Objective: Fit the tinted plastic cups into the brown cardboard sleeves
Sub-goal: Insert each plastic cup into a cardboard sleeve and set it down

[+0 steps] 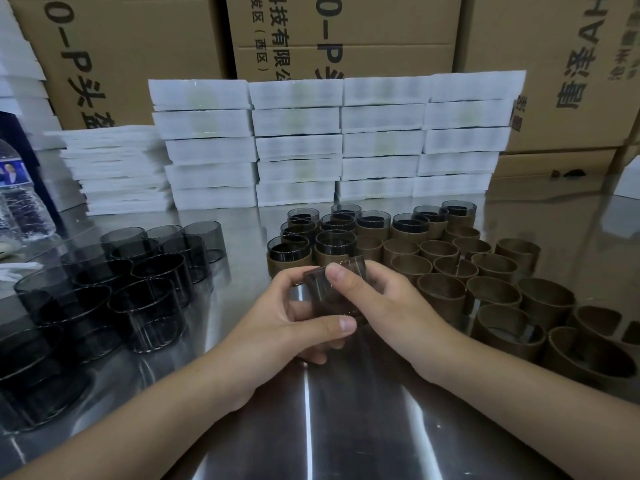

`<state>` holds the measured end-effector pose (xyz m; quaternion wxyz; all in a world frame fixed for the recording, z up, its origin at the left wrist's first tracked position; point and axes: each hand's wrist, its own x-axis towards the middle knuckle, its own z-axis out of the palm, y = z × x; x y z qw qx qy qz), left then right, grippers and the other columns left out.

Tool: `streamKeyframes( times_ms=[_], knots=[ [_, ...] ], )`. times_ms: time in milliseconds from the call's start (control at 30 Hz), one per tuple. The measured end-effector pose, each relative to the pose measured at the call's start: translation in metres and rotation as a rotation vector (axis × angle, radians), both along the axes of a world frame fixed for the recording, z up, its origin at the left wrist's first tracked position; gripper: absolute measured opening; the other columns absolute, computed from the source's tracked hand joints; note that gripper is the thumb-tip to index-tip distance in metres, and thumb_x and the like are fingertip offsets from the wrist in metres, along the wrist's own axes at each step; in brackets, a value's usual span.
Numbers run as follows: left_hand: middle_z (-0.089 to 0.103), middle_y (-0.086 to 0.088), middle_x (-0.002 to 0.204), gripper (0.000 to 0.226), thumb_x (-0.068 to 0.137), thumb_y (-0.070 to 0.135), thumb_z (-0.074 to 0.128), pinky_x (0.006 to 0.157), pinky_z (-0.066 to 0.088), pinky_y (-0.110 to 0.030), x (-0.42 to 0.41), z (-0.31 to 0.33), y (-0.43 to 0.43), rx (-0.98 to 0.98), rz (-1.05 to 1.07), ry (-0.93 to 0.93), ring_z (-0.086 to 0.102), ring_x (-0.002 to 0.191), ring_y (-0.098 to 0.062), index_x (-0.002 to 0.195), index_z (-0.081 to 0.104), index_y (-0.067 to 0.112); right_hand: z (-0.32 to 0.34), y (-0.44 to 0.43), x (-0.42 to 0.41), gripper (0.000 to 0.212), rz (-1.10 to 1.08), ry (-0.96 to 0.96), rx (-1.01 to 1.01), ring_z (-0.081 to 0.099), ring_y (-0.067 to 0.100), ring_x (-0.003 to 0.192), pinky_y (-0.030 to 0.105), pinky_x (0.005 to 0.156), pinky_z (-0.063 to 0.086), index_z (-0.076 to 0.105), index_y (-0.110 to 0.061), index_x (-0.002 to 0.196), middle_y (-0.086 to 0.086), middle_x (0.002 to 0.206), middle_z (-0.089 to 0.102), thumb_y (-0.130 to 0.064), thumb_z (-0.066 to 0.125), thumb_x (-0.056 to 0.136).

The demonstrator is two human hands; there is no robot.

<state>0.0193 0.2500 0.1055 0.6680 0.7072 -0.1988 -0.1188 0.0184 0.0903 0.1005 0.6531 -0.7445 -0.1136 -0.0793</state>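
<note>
Far left: one water bottle (20,202). Then loose tinted cups (104,289), roughly a dozen, some cut off by the frame edge. Centre: left hand (287,323) and right hand (384,306) both curled round one cup (320,296), thumbs on it, above steel table (363,427). Just behind: about ten cups in sleeves (336,249). Right: about sixteen empty sleeves (493,292). Back: four stacks of five white foam packs (339,143).

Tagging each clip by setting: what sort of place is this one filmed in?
Most likely a packing bench in a factory or warehouse: printed cardboard cartons stacked behind, piles of white foam packs, and batches of tinted cups and brown sleeves laid out on a steel table.
</note>
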Motion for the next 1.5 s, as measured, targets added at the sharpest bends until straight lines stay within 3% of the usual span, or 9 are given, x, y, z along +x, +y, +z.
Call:
streamKeyframes(
  times_ms=[267, 367, 500, 733, 900, 1033, 1200, 1333, 1500],
  knots=[
    [0.072, -0.003, 0.079, 0.067, 0.063, 0.016, 0.078, 0.055, 0.053, -0.024, 0.003, 0.0008, 0.0039, -0.092, -0.078, 0.068, 0.068, 0.066, -0.016, 0.124, 0.051, 0.023, 0.0004, -0.0016, 0.0014, 0.067, 0.045, 0.083, 0.1, 0.069, 0.01, 0.081, 0.033, 0.086, 0.051, 0.069, -0.02, 0.09, -0.003, 0.083, 0.075, -0.077, 0.067, 0.056],
    [0.071, -0.004, 0.083, 0.068, 0.06, 0.02, 0.08, 0.055, 0.053, -0.024, 0.0047, 0.0015, 0.0054, -0.124, -0.126, 0.104, 0.068, 0.067, -0.017, 0.123, 0.055, 0.024, 0.0018, -0.0017, 0.0021, 0.075, 0.073, 0.112, 0.11, 0.069, 0.022, 0.094, 0.046, 0.1, 0.046, 0.07, -0.015, 0.1, 0.005, 0.095, 0.075, -0.076, 0.066, 0.057],
    [0.07, -0.008, 0.094, 0.066, 0.058, 0.025, 0.078, 0.056, 0.053, -0.025, 0.0048, 0.0015, 0.007, -0.177, -0.178, 0.14, 0.067, 0.067, -0.018, 0.121, 0.059, 0.024, 0.0049, -0.0032, 0.0003, 0.088, 0.11, 0.154, 0.141, 0.067, 0.029, 0.104, 0.049, 0.104, 0.045, 0.067, -0.011, 0.113, 0.011, 0.106, 0.073, -0.079, 0.066, 0.057],
    [0.071, -0.004, 0.094, 0.066, 0.056, 0.03, 0.079, 0.055, 0.053, -0.025, 0.0035, 0.0009, 0.0045, -0.133, -0.143, 0.12, 0.067, 0.067, -0.018, 0.119, 0.061, 0.025, 0.0046, -0.0013, -0.0001, 0.086, 0.059, 0.128, 0.13, 0.069, 0.026, 0.1, 0.043, 0.099, 0.049, 0.067, -0.007, 0.109, 0.009, 0.099, 0.075, -0.076, 0.067, 0.058],
    [0.071, 0.004, 0.074, 0.059, 0.062, 0.023, 0.081, 0.053, 0.052, -0.022, 0.0044, -0.0011, 0.0019, -0.073, -0.063, 0.105, 0.068, 0.065, -0.012, 0.117, 0.059, 0.024, 0.002, -0.0009, 0.0007, 0.075, -0.035, 0.054, 0.119, 0.07, 0.002, 0.071, 0.018, 0.069, 0.048, 0.063, -0.015, 0.095, -0.007, 0.075, 0.075, -0.072, 0.074, 0.049],
    [0.072, 0.003, 0.074, 0.054, 0.065, 0.021, 0.075, 0.053, 0.052, -0.021, 0.0048, -0.0017, 0.0008, -0.056, -0.042, 0.095, 0.066, 0.063, -0.01, 0.117, 0.058, 0.022, -0.0005, 0.0014, 0.0017, 0.079, -0.048, 0.019, 0.134, 0.071, 0.001, 0.069, 0.009, 0.058, 0.047, 0.058, -0.013, 0.102, -0.009, 0.075, 0.075, -0.067, 0.07, 0.046],
    [0.069, 0.006, 0.068, 0.051, 0.065, 0.022, 0.076, 0.053, 0.052, -0.021, 0.0057, -0.001, 0.0031, -0.076, -0.052, 0.085, 0.064, 0.061, -0.01, 0.114, 0.061, 0.026, -0.0021, -0.0001, 0.0044, 0.079, -0.057, 0.03, 0.107, 0.067, -0.004, 0.069, 0.02, 0.073, 0.044, 0.059, -0.019, 0.098, -0.013, 0.072, 0.073, -0.077, 0.064, 0.045],
    [0.069, 0.002, 0.077, 0.058, 0.057, 0.029, 0.082, 0.053, 0.051, -0.023, 0.0063, -0.0004, 0.0051, -0.118, -0.092, 0.118, 0.064, 0.061, -0.014, 0.113, 0.067, 0.027, -0.0013, -0.0023, 0.0043, 0.08, -0.047, 0.054, 0.099, 0.069, 0.0, 0.075, 0.026, 0.081, 0.047, 0.062, -0.018, 0.097, -0.01, 0.076, 0.075, -0.079, 0.061, 0.046],
    [0.07, -0.006, 0.095, 0.055, 0.06, 0.033, 0.077, 0.053, 0.052, -0.025, 0.0081, -0.001, 0.0065, -0.168, -0.151, 0.162, 0.064, 0.061, -0.017, 0.112, 0.068, 0.02, -0.0002, -0.0023, 0.0054, 0.099, -0.021, 0.118, 0.112, 0.069, 0.026, 0.102, 0.047, 0.102, 0.047, 0.064, -0.008, 0.11, 0.01, 0.102, 0.074, -0.083, 0.061, 0.045]
  ],
)
